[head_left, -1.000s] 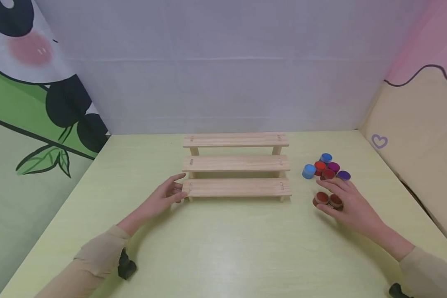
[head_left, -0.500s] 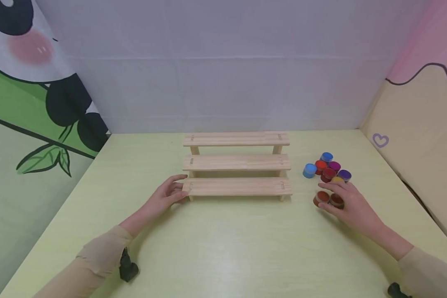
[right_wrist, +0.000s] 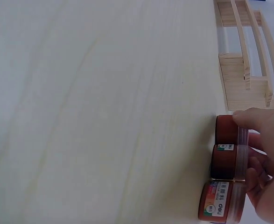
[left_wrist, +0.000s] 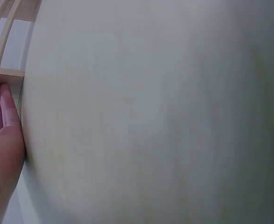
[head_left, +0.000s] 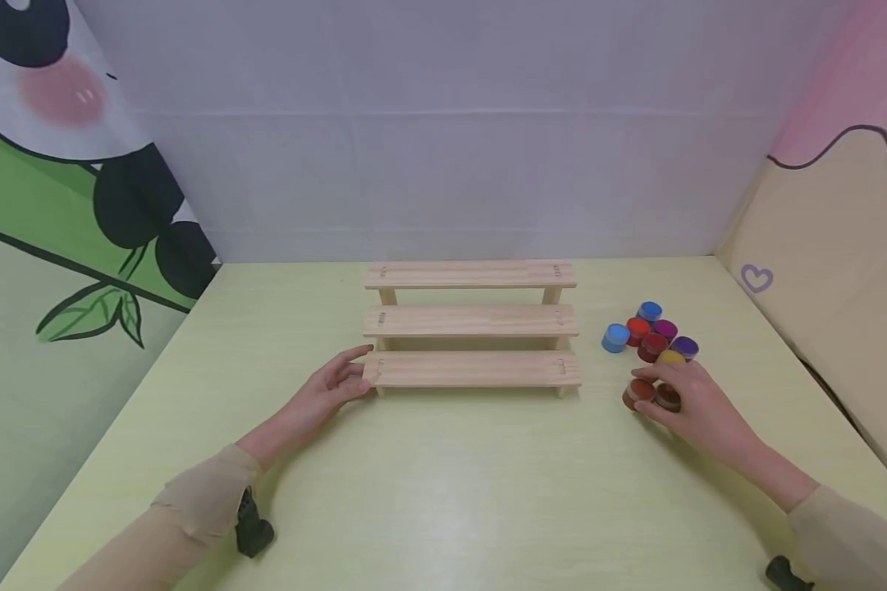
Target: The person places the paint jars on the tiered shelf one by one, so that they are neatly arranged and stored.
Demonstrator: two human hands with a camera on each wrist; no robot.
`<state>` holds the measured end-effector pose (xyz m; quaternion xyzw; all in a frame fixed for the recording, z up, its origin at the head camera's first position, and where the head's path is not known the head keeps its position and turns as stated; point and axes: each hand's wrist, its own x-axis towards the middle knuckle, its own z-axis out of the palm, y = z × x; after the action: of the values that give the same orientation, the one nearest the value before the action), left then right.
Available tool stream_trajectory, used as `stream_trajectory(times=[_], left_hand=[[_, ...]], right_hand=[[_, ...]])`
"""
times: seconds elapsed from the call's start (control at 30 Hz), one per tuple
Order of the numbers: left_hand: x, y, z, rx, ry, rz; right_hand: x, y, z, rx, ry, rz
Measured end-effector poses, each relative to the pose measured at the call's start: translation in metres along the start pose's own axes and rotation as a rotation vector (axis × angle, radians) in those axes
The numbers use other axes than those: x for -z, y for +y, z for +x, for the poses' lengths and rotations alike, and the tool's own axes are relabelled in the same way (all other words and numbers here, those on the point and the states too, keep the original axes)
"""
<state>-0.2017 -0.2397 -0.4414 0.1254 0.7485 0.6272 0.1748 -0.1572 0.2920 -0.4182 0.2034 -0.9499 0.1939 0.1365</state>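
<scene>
A three-step wooden rack (head_left: 473,369) stands mid-table, its steps bare. My left hand (head_left: 328,390) holds the left end of its lowest step; in the left wrist view the fingers (left_wrist: 5,105) reach beneath the board. My right hand (head_left: 697,410) grips a reddish-brown paint jar (head_left: 639,392), thumb at its front and index finger behind. Right beside that jar is a darker brown jar (head_left: 667,398). The right wrist view shows another labelled jar (right_wrist: 216,200) in the same row, which the hand hides from the head view.
Behind my right hand several more paint jars cluster: light blue (head_left: 615,337), blue (head_left: 649,311), orange-red (head_left: 637,331), dark red (head_left: 652,345), magenta (head_left: 665,330), purple (head_left: 684,347) and yellow (head_left: 671,357). A pale cloth wall (head_left: 443,180) closes off the table's back.
The right hand's thumb and index finger have closed in on the reddish-brown jar, and the yellow jar behind them has come into view. My left hand stays at the rack.
</scene>
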Motion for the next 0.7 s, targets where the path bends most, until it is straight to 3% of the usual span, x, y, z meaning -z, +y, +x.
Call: stream_trajectory(times=[0.17, 0.43, 0.7], left_hand=[[-0.001, -0.001, 0.001, -0.004, 0.001, -0.020], [-0.003, 0.000, 0.002, 0.011, 0.015, -0.003], [-0.002, 0.001, 0.001, 0.018, 0.019, 0.019]], right_hand=[[0.001, 0.000, 0.001, 0.020, -0.004, -0.008], [0.009, -0.002, 0.005, -0.035, -0.081, 0.013], [0.018, -0.003, 0.012, -0.038, -0.135, 0.053]])
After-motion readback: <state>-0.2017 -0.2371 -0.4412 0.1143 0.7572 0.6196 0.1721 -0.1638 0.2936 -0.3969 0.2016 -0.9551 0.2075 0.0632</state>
